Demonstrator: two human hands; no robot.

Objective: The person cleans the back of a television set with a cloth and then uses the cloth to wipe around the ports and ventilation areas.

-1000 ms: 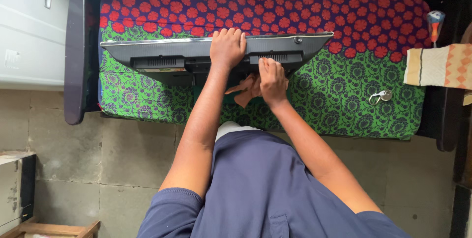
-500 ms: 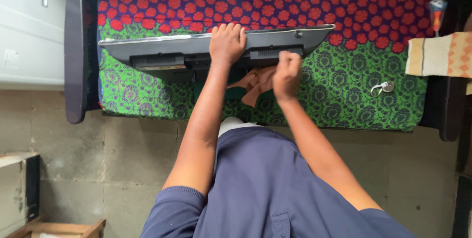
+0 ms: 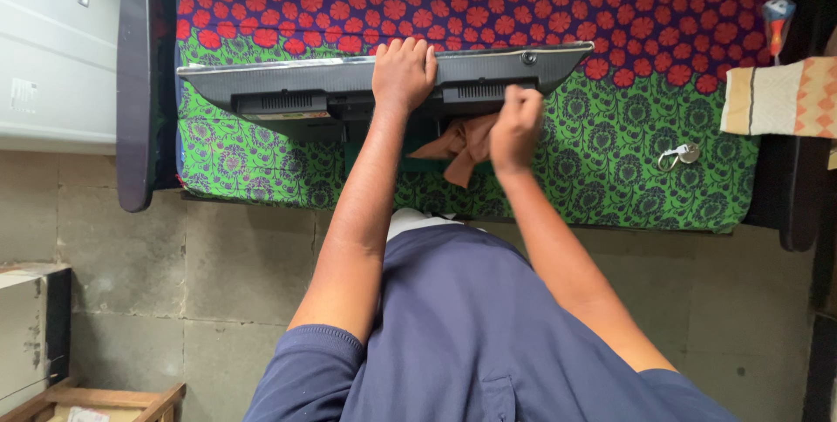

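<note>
A flat dark monitor [image 3: 349, 82] is stood on its edge on a bed [image 3: 610, 169], which is covered with a cloth patterned in red at the far side and green at the near side. The monitor's back, with its vents and stand mount, is turned toward the person. Its top edge is gripped by the left hand [image 3: 403, 73], whose fingers are curled over the rim near the middle of the monitor. The right hand [image 3: 516, 124] is closed around a brown rag [image 3: 462, 145], which is pressed against the monitor's back just right of the stand mount, with a loose end hanging down below the monitor. The lower middle of the monitor's back is hidden by both forearms and the rag.

To the right of the monitor, a small bunch of keys [image 3: 676, 157] is laid on the green part of the cloth, well apart from the hands. Farther right of the monitor, a folded cream and orange towel [image 3: 780, 98] is seen at the bed's edge, and a screwdriver [image 3: 776, 25] with a red and blue handle is seen beyond it. To the left of the monitor, past the bed's dark frame, a grey cabinet [image 3: 52, 47] is seen.
</note>
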